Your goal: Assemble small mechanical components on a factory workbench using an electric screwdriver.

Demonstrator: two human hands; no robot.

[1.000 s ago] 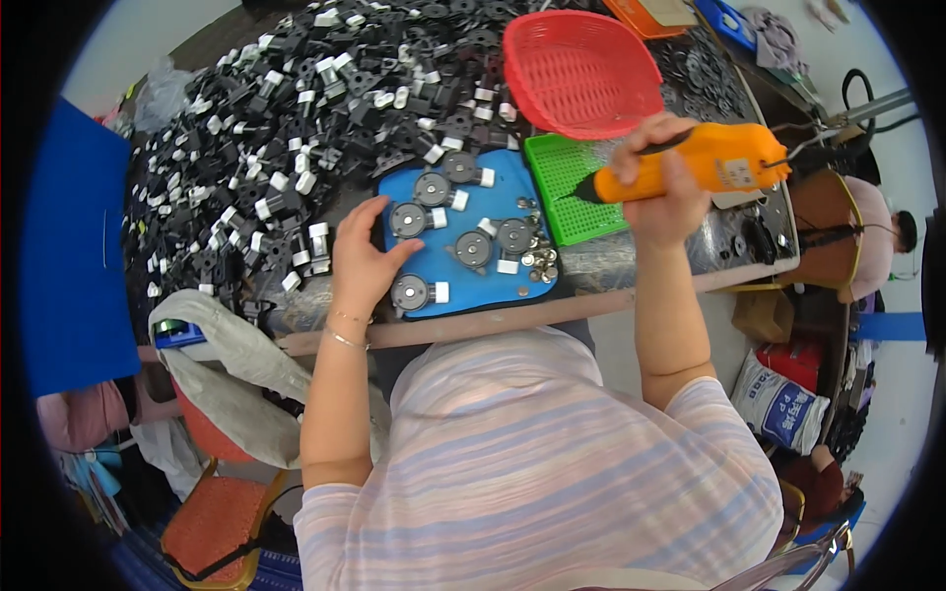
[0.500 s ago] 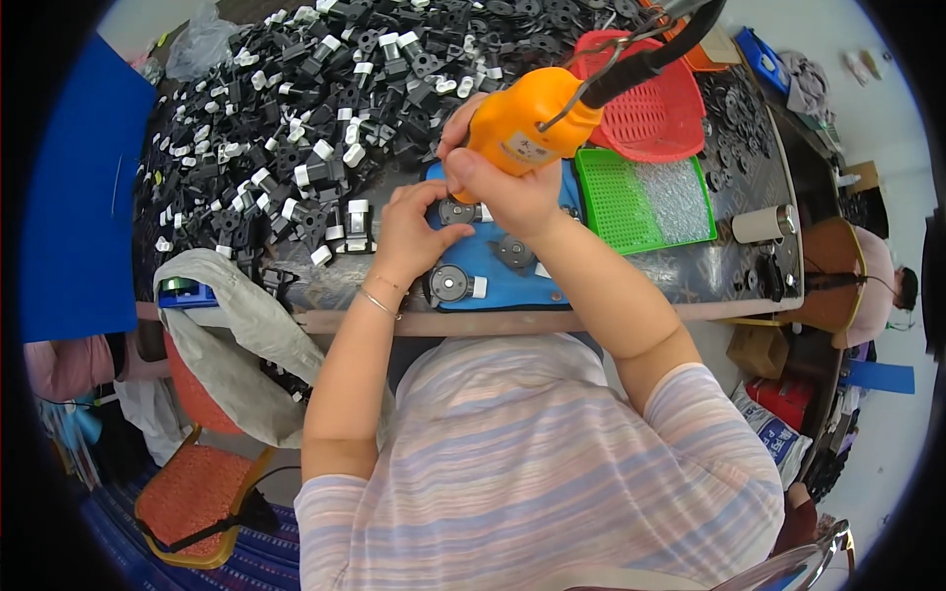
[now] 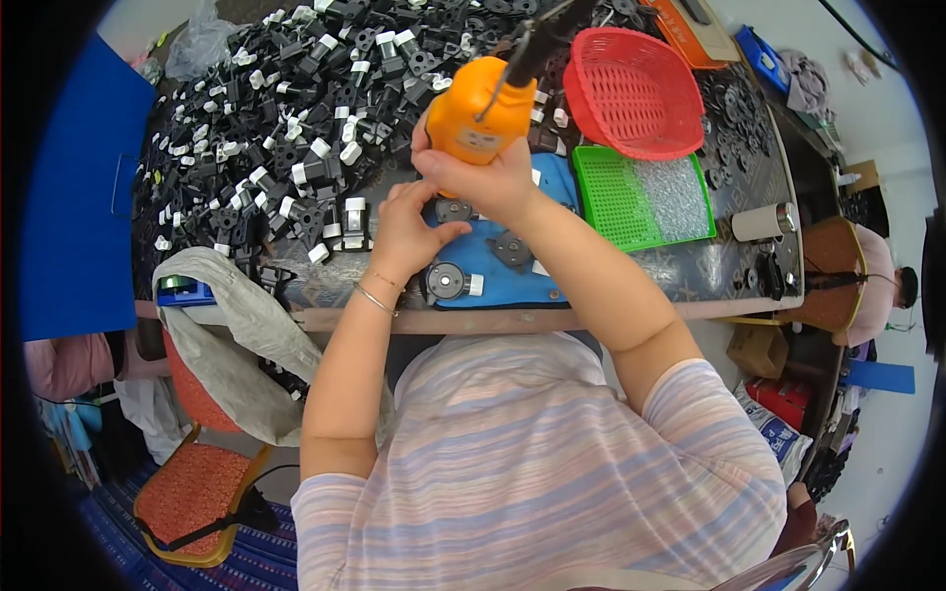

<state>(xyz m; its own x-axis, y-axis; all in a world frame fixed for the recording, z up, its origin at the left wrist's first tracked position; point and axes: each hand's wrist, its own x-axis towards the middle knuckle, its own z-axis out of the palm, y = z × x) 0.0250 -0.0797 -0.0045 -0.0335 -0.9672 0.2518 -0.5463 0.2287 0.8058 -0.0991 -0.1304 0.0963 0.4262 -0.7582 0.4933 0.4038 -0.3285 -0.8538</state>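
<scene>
My right hand (image 3: 483, 182) grips an orange electric screwdriver (image 3: 481, 108), held nose down over a blue mat (image 3: 512, 288). Its tip is hidden behind my hand. Under it sits a round black plastic part (image 3: 453, 211), which my left hand (image 3: 404, 231) pinches from the left between thumb and fingers. Nearer the table edge, another round black part with a white tab (image 3: 446, 281) lies on the mat. To its right is a black disc-shaped part (image 3: 510, 250) beside a white piece.
Black and white plastic parts (image 3: 296, 128) are heaped across the left and back. At right stand a red basket (image 3: 631, 94), a green tray (image 3: 621, 202) holding small shiny pieces, and a pale cylinder (image 3: 759, 225). Grey cloth (image 3: 217, 345) hangs over the table edge at left.
My right hand and the screwdriver have shifted left, uncovering more of the red basket. My left hand has barely moved and stays at the black part.
</scene>
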